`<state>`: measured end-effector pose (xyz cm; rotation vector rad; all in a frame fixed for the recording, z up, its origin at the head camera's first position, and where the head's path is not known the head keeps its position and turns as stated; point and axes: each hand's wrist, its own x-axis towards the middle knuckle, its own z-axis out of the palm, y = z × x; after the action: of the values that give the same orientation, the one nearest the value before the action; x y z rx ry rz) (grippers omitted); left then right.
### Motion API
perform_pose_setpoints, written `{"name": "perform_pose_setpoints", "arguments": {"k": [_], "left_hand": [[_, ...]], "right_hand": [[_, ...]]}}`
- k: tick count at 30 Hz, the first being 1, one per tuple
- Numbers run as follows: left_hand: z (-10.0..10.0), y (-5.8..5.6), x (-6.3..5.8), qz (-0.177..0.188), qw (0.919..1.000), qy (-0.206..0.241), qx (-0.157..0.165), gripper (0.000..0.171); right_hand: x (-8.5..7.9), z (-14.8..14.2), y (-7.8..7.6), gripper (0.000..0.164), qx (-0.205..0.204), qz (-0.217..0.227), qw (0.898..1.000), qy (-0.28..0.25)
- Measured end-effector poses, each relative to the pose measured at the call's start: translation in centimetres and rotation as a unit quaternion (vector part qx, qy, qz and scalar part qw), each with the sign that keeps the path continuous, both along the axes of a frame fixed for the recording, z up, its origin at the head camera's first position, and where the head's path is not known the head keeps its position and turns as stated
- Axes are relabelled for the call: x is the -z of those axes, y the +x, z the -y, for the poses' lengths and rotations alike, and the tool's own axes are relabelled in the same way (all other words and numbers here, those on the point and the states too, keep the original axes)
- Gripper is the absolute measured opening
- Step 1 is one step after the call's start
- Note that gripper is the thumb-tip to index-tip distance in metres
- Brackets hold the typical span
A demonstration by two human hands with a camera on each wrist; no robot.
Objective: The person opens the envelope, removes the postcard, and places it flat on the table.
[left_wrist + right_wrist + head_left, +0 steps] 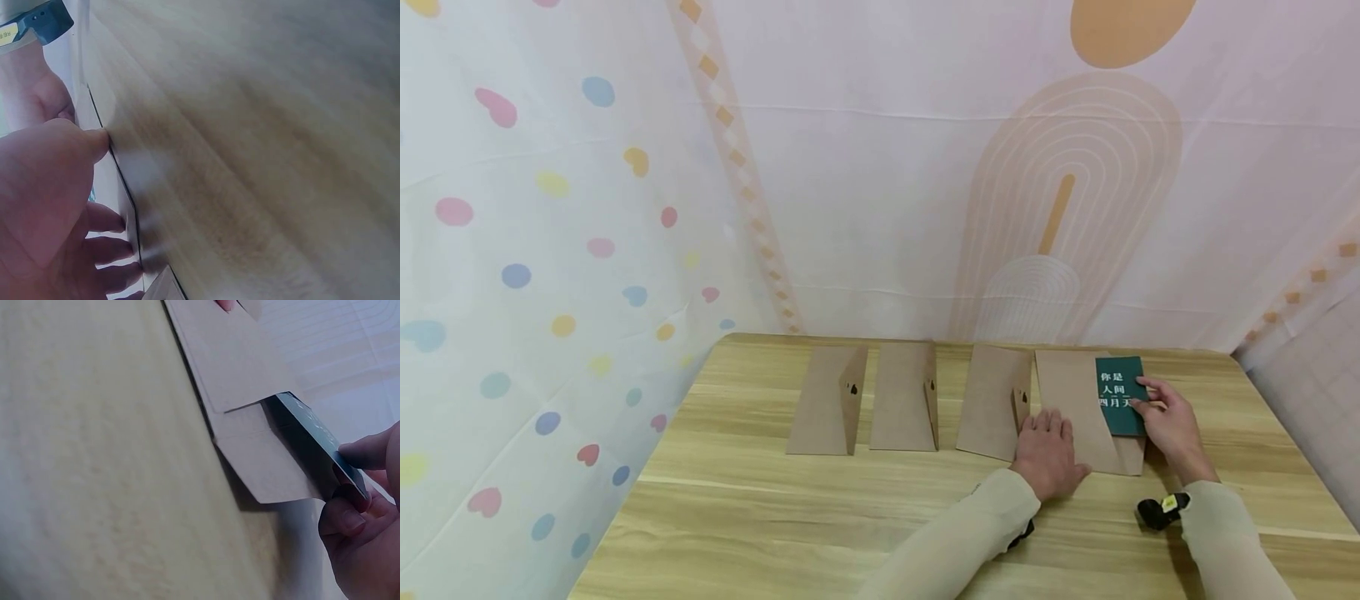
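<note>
A dark green card (1121,396) with white characters is pinched by its right edge between the thumb and fingers of my right hand (1171,427). In the right wrist view the card (315,437) slants above the unfolded flap (269,459) of a brown paper envelope (1071,408). Its far end meets the envelope's mouth; how far it reaches inside is hidden. My left hand (1047,457) lies palm down, fingers extended, on the envelope's lower left part. The left wrist view shows that thumb (97,142) at the envelope's edge.
Three more brown envelopes, at the left (820,408), middle (901,400) and nearer my left hand (992,404), stand in a row with flaps partly raised. The wooden table (760,517) backs onto a patterned curtain (880,208).
</note>
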<state>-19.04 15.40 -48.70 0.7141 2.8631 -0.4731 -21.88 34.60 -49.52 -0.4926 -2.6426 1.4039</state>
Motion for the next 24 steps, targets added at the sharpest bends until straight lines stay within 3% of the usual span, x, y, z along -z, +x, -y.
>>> {"name": "perform_pose_setpoints", "arguments": {"k": [24], "left_hand": [[-0.04,-0.2,-0.09,0.001,1.0,-0.001,-0.002,0.07]], "right_hand": [[-0.53,-0.7,0.28,0.049,-0.001,0.015,1.0,0.004]]}}
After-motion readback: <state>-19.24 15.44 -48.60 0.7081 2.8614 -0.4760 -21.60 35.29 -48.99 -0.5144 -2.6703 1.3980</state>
